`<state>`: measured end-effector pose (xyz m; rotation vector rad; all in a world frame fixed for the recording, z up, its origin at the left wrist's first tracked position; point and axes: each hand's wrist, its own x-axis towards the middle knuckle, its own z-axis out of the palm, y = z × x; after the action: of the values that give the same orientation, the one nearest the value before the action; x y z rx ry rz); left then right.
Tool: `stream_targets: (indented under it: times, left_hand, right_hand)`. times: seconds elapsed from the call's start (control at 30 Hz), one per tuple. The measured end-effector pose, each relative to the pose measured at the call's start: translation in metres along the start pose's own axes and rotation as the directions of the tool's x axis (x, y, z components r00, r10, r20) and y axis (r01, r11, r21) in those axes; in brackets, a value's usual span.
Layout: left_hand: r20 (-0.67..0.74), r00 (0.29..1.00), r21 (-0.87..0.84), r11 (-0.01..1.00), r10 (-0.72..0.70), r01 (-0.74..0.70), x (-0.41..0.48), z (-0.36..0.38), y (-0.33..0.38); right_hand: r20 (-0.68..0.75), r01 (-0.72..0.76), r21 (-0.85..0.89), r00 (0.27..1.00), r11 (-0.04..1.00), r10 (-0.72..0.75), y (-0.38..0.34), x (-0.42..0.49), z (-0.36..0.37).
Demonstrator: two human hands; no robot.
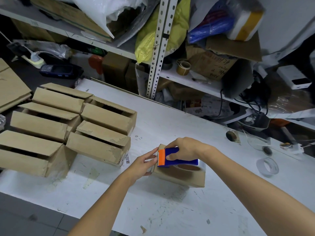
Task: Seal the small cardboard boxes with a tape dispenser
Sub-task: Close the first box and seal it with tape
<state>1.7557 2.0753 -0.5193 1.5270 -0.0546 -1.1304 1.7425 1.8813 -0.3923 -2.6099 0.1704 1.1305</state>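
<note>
Flat-fingered left hand (144, 163) braces the light-looking, probably crushable small brown cardboard box (179, 178) at nine o'clock; my right hand (184, 148) grips the blue-orange tape dispenser (180, 161).

Pretty much just 2 bare forearms (105, 198) here, ending in a bare left hand (144, 163) and bare right hand (185, 148).

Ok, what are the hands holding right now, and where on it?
The right hand grips the tape dispenser by its blue handle. The left hand presses straight fingers against the end of the small cardboard box, without gripping it.
</note>
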Motion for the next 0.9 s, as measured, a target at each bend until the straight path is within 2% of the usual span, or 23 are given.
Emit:
stream_targets:
  times: [0.37, 0.53, 0.67, 0.9]
  left_hand:
    - [0.046, 0.999, -0.102, 0.994, -0.023, 0.028, -0.001, 0.004, -0.012]
    - [-0.004, 1.000, -0.055, 0.998, -0.004, 0.004, -0.004, 0.004, -0.005]
    - [-0.074, 0.995, 0.025, 0.998, 0.067, -0.066, -0.002, 0.004, 0.003]
    - [-0.061, 0.992, 0.069, 0.992, 0.111, -0.107, 0.001, 0.008, 0.006]
  right_hand:
    - [0.003, 0.014, 0.016, 1.000, 1.000, -0.014, 0.002, 0.002, -0.001]
    - [0.017, 0.000, 0.055, 1.000, 0.998, -0.001, 0.006, 0.000, -0.004]
    - [0.039, -0.027, 0.013, 0.999, 1.000, 0.027, 0.004, -0.003, -0.005]
    - [0.055, -0.057, -0.024, 0.997, 0.998, 0.058, 0.005, -0.012, -0.005]
